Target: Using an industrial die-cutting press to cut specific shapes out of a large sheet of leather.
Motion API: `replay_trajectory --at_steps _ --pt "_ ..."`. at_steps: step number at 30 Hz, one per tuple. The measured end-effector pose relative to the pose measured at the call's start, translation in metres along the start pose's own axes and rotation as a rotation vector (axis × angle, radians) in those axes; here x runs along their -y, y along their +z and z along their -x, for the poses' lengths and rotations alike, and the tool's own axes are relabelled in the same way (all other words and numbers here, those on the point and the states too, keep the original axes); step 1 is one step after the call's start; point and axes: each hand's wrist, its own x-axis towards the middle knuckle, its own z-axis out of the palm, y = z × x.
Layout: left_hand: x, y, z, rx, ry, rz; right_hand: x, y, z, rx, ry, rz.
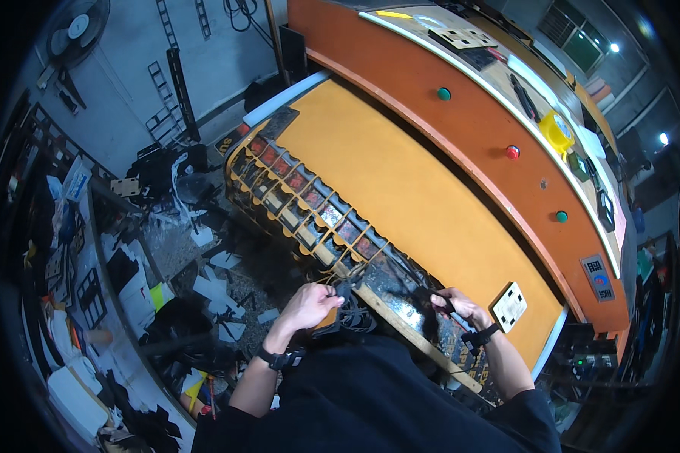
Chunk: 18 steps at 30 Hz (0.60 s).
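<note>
My left hand (315, 306) is closed on a small dark piece (344, 291) at the front edge of the machine bed, near the end of a yellow lattice of cut sheet (302, 198). My right hand (455, 306) grips a black piece (431, 315) over the scuffed metal section (395, 294) beside a wooden strip (400, 325). The lattice hangs along the bed's long edge, beside the flat orange surface (389, 181). A cream plate with dark cutouts (509, 306) lies on that surface, right of my right hand.
An orange machine beam (476, 128) with buttons spans the upper right, carrying a yellow tape roll (556, 133) and tools on top. Scraps litter the floor (219, 298) at left, beside a cluttered shelf (83, 377). A fan (78, 26) is on the wall.
</note>
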Motion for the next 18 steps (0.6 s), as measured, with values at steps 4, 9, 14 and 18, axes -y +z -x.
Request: replay_trajectory --at_steps 4,9,14,18 --pt "0.01 -0.017 0.021 -0.098 0.005 0.069 0.032 0.018 -0.044 -0.018 -0.054 0.082" --pt "0.011 -0.019 0.027 -0.18 0.019 0.015 0.058 0.028 -0.075 -0.192 -0.002 0.09" --pt "0.036 -0.038 0.054 -0.331 0.039 0.19 0.052 0.02 -0.045 -0.046 -0.076 0.06" --pt "0.044 -0.054 0.082 -0.46 -0.007 0.223 0.06 0.025 -0.075 0.04 -0.133 0.08"
